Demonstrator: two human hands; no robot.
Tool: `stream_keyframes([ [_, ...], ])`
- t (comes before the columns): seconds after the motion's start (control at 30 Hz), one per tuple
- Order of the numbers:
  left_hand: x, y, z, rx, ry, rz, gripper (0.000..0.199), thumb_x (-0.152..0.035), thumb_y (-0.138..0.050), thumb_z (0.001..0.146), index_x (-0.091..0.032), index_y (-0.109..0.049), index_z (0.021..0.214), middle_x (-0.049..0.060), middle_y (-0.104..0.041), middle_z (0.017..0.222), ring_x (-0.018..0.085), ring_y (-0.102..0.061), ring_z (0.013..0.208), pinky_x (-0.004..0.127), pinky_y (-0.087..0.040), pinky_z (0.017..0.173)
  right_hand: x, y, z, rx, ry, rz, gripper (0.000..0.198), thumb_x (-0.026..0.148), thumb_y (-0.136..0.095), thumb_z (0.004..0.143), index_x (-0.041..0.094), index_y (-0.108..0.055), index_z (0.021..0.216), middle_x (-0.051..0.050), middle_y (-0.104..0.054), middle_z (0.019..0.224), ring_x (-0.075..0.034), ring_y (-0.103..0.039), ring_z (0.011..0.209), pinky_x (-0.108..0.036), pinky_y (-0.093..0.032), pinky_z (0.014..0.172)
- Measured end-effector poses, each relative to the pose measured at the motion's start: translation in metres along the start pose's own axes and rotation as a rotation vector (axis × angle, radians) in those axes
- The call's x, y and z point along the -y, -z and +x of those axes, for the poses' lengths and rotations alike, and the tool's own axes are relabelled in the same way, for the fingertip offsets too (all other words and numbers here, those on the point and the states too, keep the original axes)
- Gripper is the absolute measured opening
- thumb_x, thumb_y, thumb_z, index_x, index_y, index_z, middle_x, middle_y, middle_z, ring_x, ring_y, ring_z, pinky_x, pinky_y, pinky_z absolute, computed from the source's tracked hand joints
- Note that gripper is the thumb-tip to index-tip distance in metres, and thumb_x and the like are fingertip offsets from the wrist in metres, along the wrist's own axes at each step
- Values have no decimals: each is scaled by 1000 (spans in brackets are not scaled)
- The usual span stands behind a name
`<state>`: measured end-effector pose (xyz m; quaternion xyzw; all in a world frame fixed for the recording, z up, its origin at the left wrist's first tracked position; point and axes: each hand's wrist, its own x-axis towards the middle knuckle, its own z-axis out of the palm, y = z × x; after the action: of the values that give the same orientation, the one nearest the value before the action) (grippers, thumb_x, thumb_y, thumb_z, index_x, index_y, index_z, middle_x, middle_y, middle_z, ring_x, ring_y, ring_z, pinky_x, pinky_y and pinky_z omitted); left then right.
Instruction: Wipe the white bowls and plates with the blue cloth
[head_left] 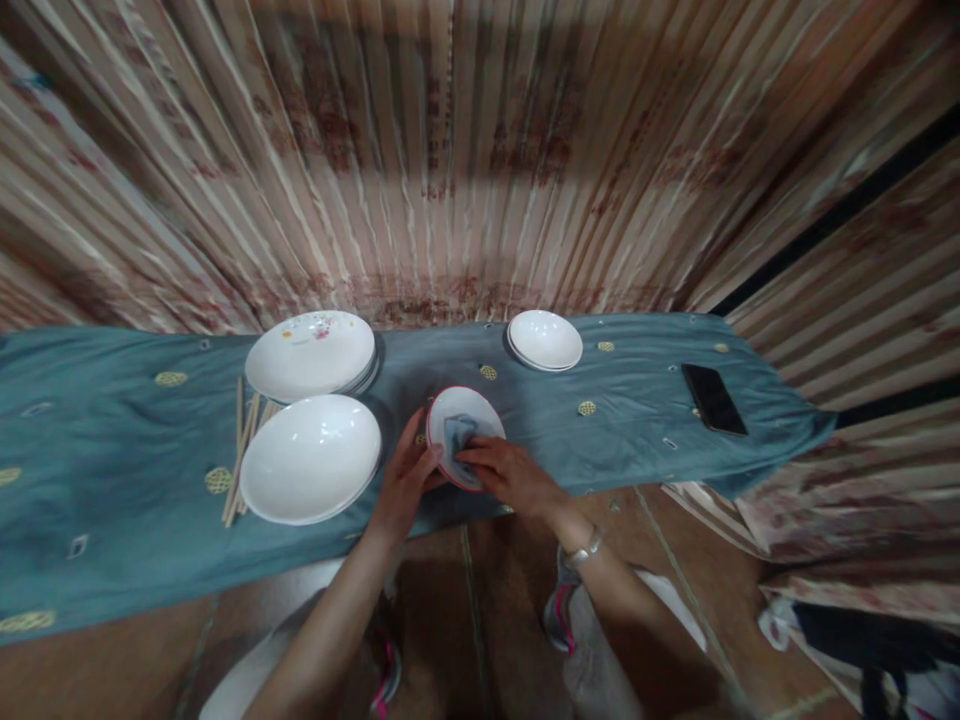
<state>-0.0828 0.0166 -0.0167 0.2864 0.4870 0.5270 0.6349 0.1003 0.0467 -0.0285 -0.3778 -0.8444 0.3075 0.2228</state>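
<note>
A small white bowl [480,410] with a red rim is held tilted over the front part of the table. My left hand [409,465] grips its left side, thumb on the rim and the other fingers behind it. Inside the bowl my right hand [514,475] presses a grey-blue cloth [457,432] against the inner wall, fingers closed on it. To the left stands a large white bowl [311,460], near my left hand. Part of the cloth is hidden under my right fingers.
Flowered plates [311,350] are stacked at the back left, with wooden chopsticks [238,450] beside them. Small white bowls [545,340] are stacked at the back. A black phone [714,398] lies right on the blue tablecloth [135,480]. Behind hangs a pleated curtain [450,220].
</note>
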Motion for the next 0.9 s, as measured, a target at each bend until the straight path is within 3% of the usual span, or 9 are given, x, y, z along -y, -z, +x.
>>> stream_keyframes([
  [0.17,0,2,3,25,-19,28,87,-49,-77,72,-27,-42,149,10,-65,133,31,-62,117,34,-61,76,3,-7,9,17,-16,439,31,18,-49,95,21,-70,118,-5,-71,114,-16,-66,103,-30,-52,92],
  [0.33,3,5,5,28,-24,27,81,-50,-76,74,-29,-46,146,10,-55,145,33,-55,129,31,-61,76,7,-19,22,-61,-12,636,37,32,-52,96,23,-63,131,-6,-58,140,-19,-55,129,-35,-41,110],
  [0.6,4,4,1,34,-25,-15,87,-46,-80,71,-29,-43,148,10,-56,145,33,-52,132,35,-60,86,4,-22,39,-225,40,252,46,22,-40,99,21,-49,144,-8,-37,158,-17,-30,148,-38,-24,123],
  [0.73,4,4,-1,37,-25,-8,89,-45,-79,71,-26,-41,149,12,-60,140,33,-57,127,34,-61,82,-2,-19,40,-242,-3,-29,48,15,-38,98,15,-45,146,-14,-33,159,-22,-28,149,-44,-26,122],
  [0.9,3,1,-2,40,-35,28,90,-49,-80,69,-26,-43,148,12,-63,137,33,-59,123,36,-60,84,-5,-6,33,-218,-52,-344,49,4,-39,92,11,-51,139,-20,-39,152,-27,-38,142,-47,-37,115],
])
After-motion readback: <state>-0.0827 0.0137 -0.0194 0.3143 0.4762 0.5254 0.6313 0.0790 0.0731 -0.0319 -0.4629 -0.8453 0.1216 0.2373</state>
